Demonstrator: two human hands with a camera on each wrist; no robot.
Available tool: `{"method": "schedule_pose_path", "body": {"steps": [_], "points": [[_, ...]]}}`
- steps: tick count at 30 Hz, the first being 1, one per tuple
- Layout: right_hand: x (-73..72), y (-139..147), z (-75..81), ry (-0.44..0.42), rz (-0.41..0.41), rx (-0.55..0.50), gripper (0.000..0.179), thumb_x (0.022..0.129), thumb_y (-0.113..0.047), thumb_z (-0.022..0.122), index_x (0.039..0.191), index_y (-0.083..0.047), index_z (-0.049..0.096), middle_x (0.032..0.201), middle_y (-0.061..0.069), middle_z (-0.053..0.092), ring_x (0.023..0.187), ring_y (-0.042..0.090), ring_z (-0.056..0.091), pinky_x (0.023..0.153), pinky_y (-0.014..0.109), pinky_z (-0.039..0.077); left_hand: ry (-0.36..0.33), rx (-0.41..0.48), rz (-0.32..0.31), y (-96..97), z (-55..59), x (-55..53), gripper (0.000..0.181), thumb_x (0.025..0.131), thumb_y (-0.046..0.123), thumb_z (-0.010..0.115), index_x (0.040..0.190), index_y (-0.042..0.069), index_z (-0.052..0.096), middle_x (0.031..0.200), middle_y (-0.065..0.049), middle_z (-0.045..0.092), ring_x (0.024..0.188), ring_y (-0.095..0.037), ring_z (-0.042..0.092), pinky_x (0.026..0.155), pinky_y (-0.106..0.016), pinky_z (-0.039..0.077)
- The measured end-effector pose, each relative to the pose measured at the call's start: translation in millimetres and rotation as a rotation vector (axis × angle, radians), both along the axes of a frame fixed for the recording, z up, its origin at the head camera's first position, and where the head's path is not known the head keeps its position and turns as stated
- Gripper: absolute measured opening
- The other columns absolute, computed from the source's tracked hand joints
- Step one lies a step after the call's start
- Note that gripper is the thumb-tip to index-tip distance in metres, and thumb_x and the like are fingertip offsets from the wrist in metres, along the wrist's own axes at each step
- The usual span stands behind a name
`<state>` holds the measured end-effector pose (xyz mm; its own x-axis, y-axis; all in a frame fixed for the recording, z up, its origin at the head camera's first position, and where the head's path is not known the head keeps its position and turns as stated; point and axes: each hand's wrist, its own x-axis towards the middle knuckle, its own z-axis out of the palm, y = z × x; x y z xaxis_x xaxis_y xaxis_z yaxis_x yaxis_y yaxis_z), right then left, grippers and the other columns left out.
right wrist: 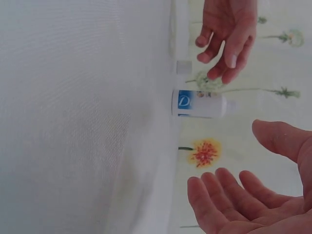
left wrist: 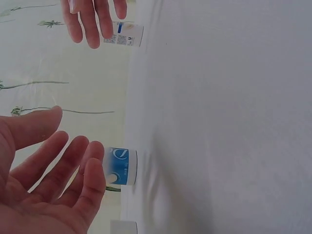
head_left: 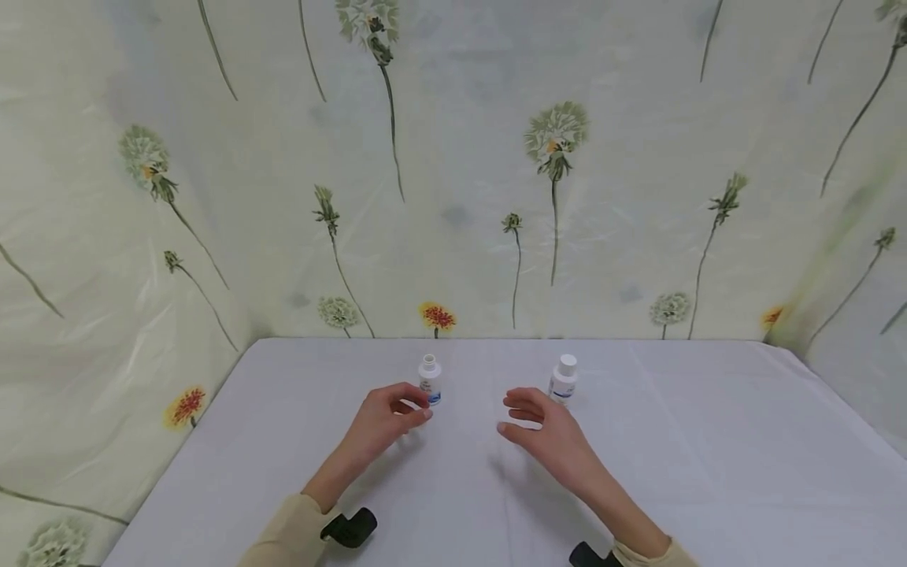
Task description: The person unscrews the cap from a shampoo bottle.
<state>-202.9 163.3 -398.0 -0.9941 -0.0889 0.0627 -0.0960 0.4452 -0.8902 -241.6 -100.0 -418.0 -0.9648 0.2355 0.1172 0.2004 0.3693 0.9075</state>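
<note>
A small white bottle with a blue label point(head_left: 430, 379) stands upright on the table, its neck uncapped. My left hand point(head_left: 390, 417) hovers just in front of it, fingers loosely bent, holding nothing. To the right stands a second white bottle point(head_left: 564, 379) with a white cap on top. Close in front of that one is my right hand point(head_left: 546, 429), also holding nothing, thumb and fingers apart. A small white cap-like piece point(right wrist: 184, 67) sits on the table beyond the uncapped bottle in the right wrist view; the head view does not show it.
A white cloth covers the table point(head_left: 673, 441). Behind it and along the sides hangs a pale curtain point(head_left: 460, 157) printed with dandelions and flowers. Dark wrist cameras point(head_left: 350, 528) are strapped below both hands.
</note>
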Motion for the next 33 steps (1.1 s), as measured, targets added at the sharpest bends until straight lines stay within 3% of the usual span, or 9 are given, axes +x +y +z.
{"method": "schedule_pose_path", "body": {"steps": [8, 15, 20, 33], "points": [[5.9, 15, -1.8, -0.003, -0.018, -0.005, 0.046, 0.088, -0.018, 0.075, 0.129, -0.008, 0.058, 0.129, 0.011, 0.061, 0.119, 0.026, 0.058, 0.091, 0.038, 0.051, 0.005, 0.005, -0.041, 14.2, 1.2, -1.1, 0.023, 0.09, 0.016, 0.073, 0.11, 0.005, 0.069, 0.1, -0.001, 0.068, 0.087, -0.02, 0.061, 0.071, -0.044, 0.056], [6.0, 28, -3.1, -0.009, -0.028, 0.004, 0.049, 0.087, -0.021, 0.076, 0.13, -0.009, 0.057, 0.13, 0.011, 0.061, 0.12, 0.026, 0.057, 0.091, 0.037, 0.051, 0.008, -0.017, -0.054, 30.2, -2.2, -0.3, 0.024, 0.089, 0.017, 0.074, 0.109, 0.005, 0.071, 0.098, 0.001, 0.068, 0.086, -0.018, 0.061, 0.066, -0.031, 0.053], [5.2, 33, -2.4, -0.004, -0.035, 0.022, 0.05, 0.087, -0.023, 0.076, 0.131, -0.007, 0.056, 0.13, 0.013, 0.061, 0.12, 0.028, 0.057, 0.09, 0.038, 0.051, 0.009, -0.028, -0.068, 38.2, -4.1, -2.0, 0.024, 0.088, 0.018, 0.074, 0.109, 0.006, 0.071, 0.099, 0.002, 0.069, 0.086, -0.017, 0.061, 0.067, -0.03, 0.052], [3.1, 52, -3.3, 0.014, -0.05, 0.084, 0.05, 0.089, -0.02, 0.074, 0.132, -0.004, 0.055, 0.13, 0.015, 0.061, 0.12, 0.03, 0.058, 0.09, 0.039, 0.051, -0.004, -0.043, -0.063, 51.7, -6.3, -8.8, 0.022, 0.088, 0.018, 0.074, 0.107, 0.008, 0.071, 0.098, 0.004, 0.067, 0.085, -0.017, 0.061, 0.066, -0.03, 0.052]]}}
